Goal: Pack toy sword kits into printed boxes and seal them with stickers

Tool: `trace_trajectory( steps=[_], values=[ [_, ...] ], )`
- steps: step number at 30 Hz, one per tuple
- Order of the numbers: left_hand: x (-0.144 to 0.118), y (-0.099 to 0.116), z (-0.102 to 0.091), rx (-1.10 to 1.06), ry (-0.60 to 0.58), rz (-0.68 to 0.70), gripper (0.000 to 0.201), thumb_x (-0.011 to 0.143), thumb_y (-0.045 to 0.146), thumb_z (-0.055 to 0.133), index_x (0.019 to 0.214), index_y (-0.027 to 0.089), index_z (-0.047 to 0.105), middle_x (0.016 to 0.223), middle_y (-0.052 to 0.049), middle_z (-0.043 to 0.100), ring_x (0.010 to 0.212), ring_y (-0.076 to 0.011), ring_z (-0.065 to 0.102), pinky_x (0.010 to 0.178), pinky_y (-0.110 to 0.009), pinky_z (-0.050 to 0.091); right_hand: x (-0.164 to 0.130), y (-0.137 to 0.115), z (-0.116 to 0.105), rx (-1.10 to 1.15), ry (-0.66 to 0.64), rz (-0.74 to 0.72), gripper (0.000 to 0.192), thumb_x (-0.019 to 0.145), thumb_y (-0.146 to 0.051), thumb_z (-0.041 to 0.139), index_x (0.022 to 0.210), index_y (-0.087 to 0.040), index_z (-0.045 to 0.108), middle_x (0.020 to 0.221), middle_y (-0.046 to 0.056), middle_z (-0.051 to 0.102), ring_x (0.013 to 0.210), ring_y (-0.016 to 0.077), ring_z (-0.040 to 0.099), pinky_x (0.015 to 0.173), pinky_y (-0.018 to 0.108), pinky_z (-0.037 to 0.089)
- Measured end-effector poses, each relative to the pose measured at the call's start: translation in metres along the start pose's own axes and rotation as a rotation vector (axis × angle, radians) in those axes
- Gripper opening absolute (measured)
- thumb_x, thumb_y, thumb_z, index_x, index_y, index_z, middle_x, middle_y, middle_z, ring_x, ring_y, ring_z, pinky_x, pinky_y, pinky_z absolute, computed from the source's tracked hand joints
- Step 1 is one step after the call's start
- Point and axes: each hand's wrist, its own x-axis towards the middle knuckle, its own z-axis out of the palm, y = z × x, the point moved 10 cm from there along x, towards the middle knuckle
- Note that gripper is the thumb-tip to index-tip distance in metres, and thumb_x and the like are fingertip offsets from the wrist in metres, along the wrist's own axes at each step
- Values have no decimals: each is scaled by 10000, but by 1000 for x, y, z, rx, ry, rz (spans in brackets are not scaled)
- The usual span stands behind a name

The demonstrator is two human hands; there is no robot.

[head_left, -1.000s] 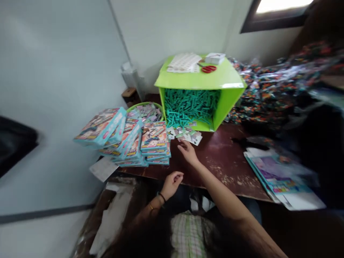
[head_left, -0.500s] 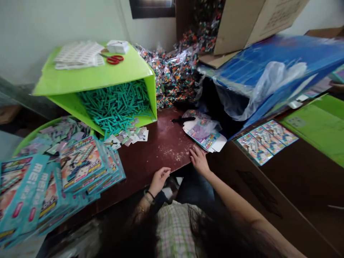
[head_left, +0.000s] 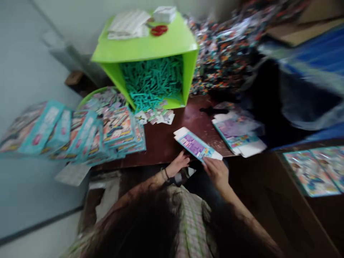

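Observation:
A small printed carton (head_left: 195, 145), purple and teal with white end flaps, is tilted over the table's front edge. My right hand (head_left: 217, 171) grips it at its lower right end. My left hand (head_left: 177, 164) is just below the carton's left part, fingers apart and loosely bent, holding nothing I can see; blur hides whether it touches the carton. To the right lies a pile of similar flattened cartons (head_left: 236, 138) with clear plastic on top. A black sword-shaped piece (head_left: 214, 111) lies behind that pile.
A green bin (head_left: 146, 44) on its side holds teal sticks (head_left: 153, 84); scissors (head_left: 159, 30) lie on top. Small cards (head_left: 161, 116) lie before it. Finished-looking boxes (head_left: 118, 125) are stacked at left. Bagged coloured parts (head_left: 220, 53) stand behind; a blue plastic container (head_left: 319, 68) is at right.
My right hand has picked up a carton from the pile and brought it left, in front of me. My left hand has come closer to it. The view has turned left.

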Motion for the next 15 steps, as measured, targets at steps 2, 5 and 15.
trace_trajectory(
  steps=[2, 5, 15],
  values=[
    [4, 8, -17, -148, 174, 72, 559, 631, 553, 935, 975, 151, 755, 1048, -113, 788, 998, -267, 726, 959, -428, 568, -7, -47, 24, 153, -95, -121, 284, 980, -435, 619, 1122, -264, 797, 1091, 112, 792, 1010, 291, 738, 938, 467, 587],
    [3, 22, -27, -196, 224, 153, 599, 538, 508, 987, 947, 135, 760, 1016, -97, 793, 1003, -284, 723, 1035, -478, 534, 15, -57, 26, 225, 11, -75, 372, 967, -487, 623, 1212, -237, 749, 1226, 143, 747, 1198, 334, 677, 1058, 556, 524],
    [-18, 74, -29, 110, 276, 407, 814, 701, 534, 907, 1364, 212, 560, 1297, -109, 693, 1218, -283, 639, 1117, -441, 466, 69, -33, 16, 433, 163, 405, 463, 803, -554, 754, 1082, -186, 715, 1011, 87, 775, 901, 247, 702, 865, 396, 590]
  ],
)
